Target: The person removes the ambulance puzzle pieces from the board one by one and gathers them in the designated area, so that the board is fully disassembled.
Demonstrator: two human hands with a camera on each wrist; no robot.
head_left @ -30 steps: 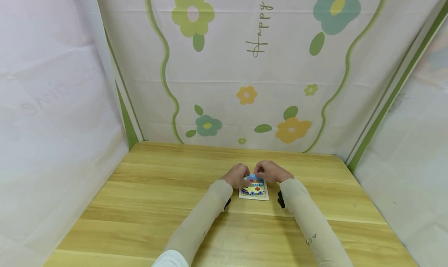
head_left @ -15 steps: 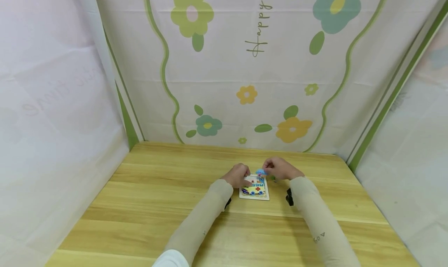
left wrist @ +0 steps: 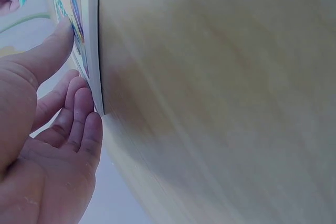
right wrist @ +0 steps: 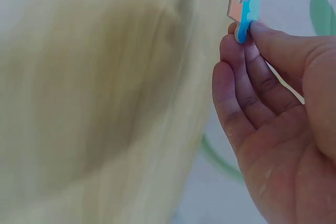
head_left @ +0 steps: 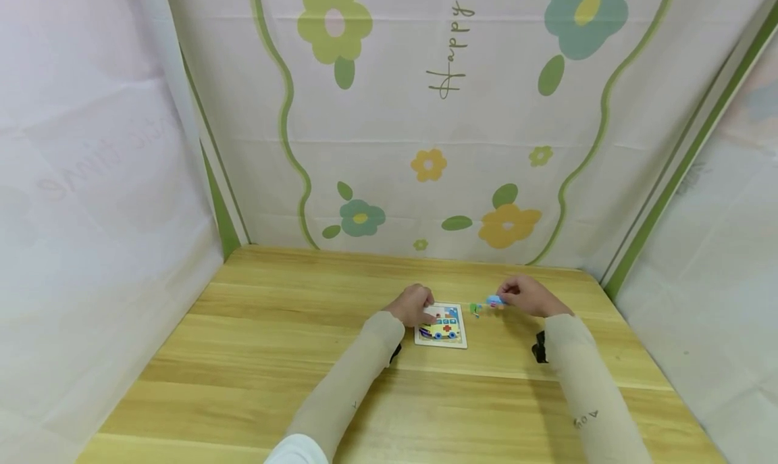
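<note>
A small jigsaw board point(head_left: 442, 344) with a white border and a yellow ambulance picture lies on the wooden table. My left hand point(head_left: 410, 306) holds its left side; in the left wrist view the thumb point(left wrist: 59, 45) lies on top of the board while the other fingers are at its edge. To the right, my right hand point(head_left: 527, 296) pinches a blue puzzle piece point(right wrist: 247, 6) with orange and pink parts between thumb and fingers. A green and blue puzzle piece point(head_left: 475, 308) rests on the table between the board and the right hand.
The table point(head_left: 292, 383) has a light wood grain. A white cloth wall point(head_left: 389, 126) with printed flowers stands at its far edge, and further white cloth panels point(head_left: 91, 214) rise on both sides.
The right hand has lifted the blue piece off the board's upper part and carried it right, past the green piece, which has come into view. My left hand stays put.
</note>
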